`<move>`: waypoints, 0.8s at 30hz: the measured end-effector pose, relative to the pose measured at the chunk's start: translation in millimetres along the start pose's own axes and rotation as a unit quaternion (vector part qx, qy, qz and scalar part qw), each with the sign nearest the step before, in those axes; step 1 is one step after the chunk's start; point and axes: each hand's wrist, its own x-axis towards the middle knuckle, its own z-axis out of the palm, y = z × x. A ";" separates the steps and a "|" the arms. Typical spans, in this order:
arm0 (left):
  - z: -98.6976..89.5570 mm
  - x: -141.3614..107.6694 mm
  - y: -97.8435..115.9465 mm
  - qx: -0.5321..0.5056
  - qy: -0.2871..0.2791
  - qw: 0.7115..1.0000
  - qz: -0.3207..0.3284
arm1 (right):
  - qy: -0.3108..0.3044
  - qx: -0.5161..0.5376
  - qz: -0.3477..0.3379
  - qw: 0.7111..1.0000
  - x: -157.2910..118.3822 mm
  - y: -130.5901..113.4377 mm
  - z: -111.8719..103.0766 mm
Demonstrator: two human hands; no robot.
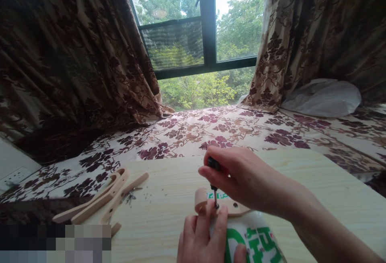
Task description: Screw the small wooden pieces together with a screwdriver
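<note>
My right hand (232,174) is closed around the dark handle of a screwdriver (213,165). The screwdriver's shaft points down at a dark screw (216,206) in a pale wooden piece (241,206). A dark hole shows farther right along this piece, and a rounded wooden block (200,200) stands at its left end. My left hand (205,235) steadies the wooden piece from the near side, its fingertips on either side of the screw. Under both lies a white plastic bag (256,235) with green lettering. Part of the wooden piece is hidden by my right hand.
Several curved wooden parts (102,198) lie on the light wooden board (169,222) at the left, beside a small heap of screws (130,195). Beyond are a flowered cloth (187,130), patterned curtains (120,54), a window (208,25) and a translucent bag (324,98).
</note>
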 end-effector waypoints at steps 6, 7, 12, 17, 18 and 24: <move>-4.2 0.8 0.1 -0.033 -0.020 0.999 -0.008 | -0.002 -0.022 0.002 1.000 -3.9 -3.3 -1.7; -3.8 0.0 1.5 -0.051 -0.026 0.998 -0.030 | -0.015 -0.009 -0.018 1.000 -5.1 -4.5 -2.9; -2.6 -1.9 7.5 -0.056 -0.033 0.997 -0.045 | -0.016 -0.005 -0.012 1.000 -4.7 -2.5 -0.6; -3.0 -0.6 6.9 -0.036 -0.021 0.999 -0.029 | 0.003 -0.013 0.005 1.000 -2.7 -0.5 0.8; -3.2 -0.2 6.3 -0.039 -0.019 0.999 -0.029 | -0.003 -0.001 -0.014 1.000 -3.0 -1.2 -0.3; -3.2 0.5 6.5 -0.037 -0.023 0.999 -0.020 | -0.002 -0.002 -0.014 1.000 -1.2 -1.7 1.2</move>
